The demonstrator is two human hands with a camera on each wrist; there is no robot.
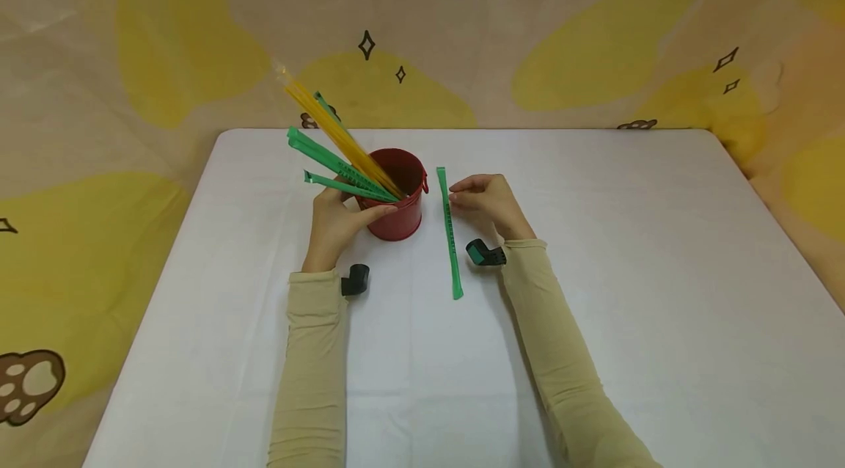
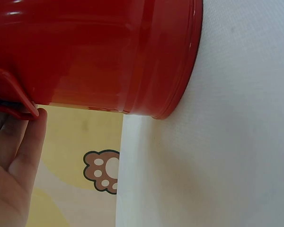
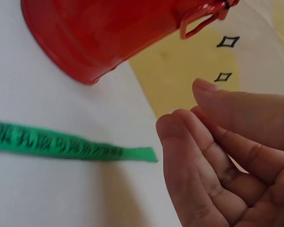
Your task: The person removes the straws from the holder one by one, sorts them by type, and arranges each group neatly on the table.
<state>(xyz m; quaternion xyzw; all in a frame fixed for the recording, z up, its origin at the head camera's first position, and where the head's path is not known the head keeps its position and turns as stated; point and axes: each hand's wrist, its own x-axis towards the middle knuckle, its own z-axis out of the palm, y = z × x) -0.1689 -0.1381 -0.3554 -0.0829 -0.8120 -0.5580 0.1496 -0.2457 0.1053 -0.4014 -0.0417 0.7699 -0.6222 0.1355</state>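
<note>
My left hand (image 1: 332, 227) grips the red metal bucket (image 1: 396, 224) from its left side, thumb along the front near the rim. In the left wrist view its fingertips reach the bucket's handle loop (image 2: 12, 92). Several green-wrapped straws (image 1: 339, 167) and a bunch of long yellow straws (image 1: 343, 136) lean out of the bucket to the left; their lower ends are hidden inside. One green-wrapped straw (image 1: 451, 240) lies lengthwise on the table right of the bucket. Just beside its far half is my right hand (image 1: 491, 204), fingers loosely bent, thumb and fingertips apart and nothing between them.
A white table (image 1: 647, 292) spreads beneath both arms. Behind it hangs a beige and yellow patterned cloth (image 1: 462, 35). Small black wrist cameras (image 1: 356, 280) sit on both sleeves, close over the tabletop.
</note>
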